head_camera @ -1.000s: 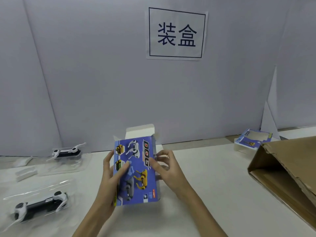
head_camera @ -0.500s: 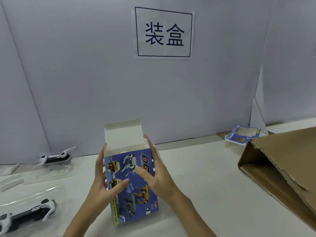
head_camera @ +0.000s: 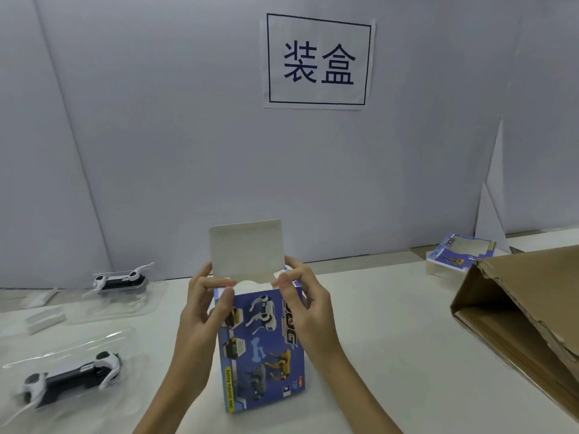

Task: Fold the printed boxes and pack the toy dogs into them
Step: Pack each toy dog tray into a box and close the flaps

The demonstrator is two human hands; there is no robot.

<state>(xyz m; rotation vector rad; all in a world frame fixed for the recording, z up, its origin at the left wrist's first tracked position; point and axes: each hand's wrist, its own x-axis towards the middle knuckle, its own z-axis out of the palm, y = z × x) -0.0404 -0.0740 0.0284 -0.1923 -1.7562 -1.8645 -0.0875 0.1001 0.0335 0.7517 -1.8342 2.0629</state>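
The printed box (head_camera: 263, 349) now stands more upright near the surface's (head_camera: 391, 355) front edge, top flap (head_camera: 247, 249) raised. Left hand (head_camera: 200, 311) and right hand (head_camera: 307, 311) each pinch its upper corners; the box's inside is hidden. Toy dogs (head_camera: 69, 375) lie toward the left edge, blurred under plastic.

Head camera looks forward and down, close over the table (head_camera: 391, 339).

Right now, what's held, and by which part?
The blue box: left hand and right hand pinch its top corners, beside the raised flap.
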